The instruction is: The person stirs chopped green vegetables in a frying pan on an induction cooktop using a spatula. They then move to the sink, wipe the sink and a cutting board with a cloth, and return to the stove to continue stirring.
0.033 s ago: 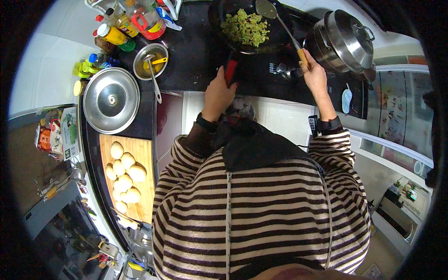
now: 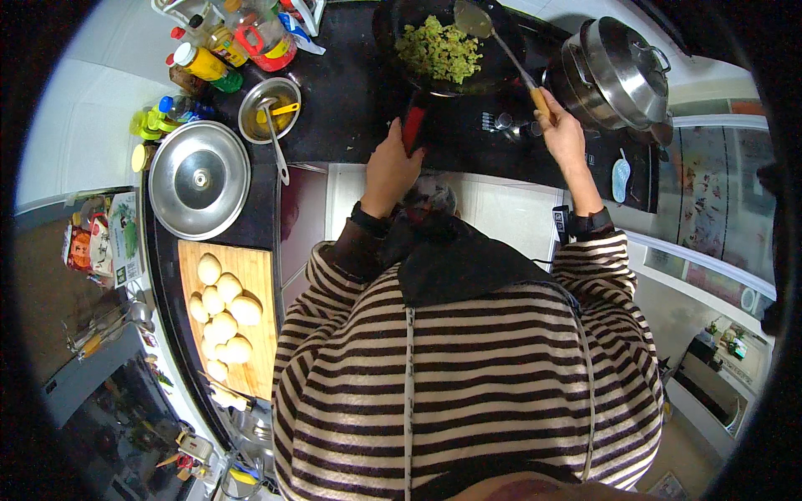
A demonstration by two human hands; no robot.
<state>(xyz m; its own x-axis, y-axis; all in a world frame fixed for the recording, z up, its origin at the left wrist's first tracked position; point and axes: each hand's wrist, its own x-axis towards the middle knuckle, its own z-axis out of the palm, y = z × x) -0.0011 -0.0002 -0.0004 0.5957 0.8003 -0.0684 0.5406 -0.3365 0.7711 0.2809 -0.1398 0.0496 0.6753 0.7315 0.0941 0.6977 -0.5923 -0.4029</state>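
A dark pan [image 2: 388,37] on the black stovetop holds chopped green and yellow food [image 2: 439,50]. My left hand [image 2: 391,167] is closed around the pan's red-and-black handle [image 2: 413,125]. My right hand [image 2: 561,134] grips the wooden handle of a long metal spatula [image 2: 493,37]. The spatula's blade rests at the far rim of the pan, above the food. My striped sleeves and dark scarf fill the lower middle of the view.
A lidded steel pot [image 2: 614,71] stands right of the pan. To the left are a small steel bowl with a spoon [image 2: 269,108], a round metal lid [image 2: 199,178], several bottles [image 2: 234,37], and a wooden board [image 2: 251,267] carrying pale round pieces [image 2: 224,321].
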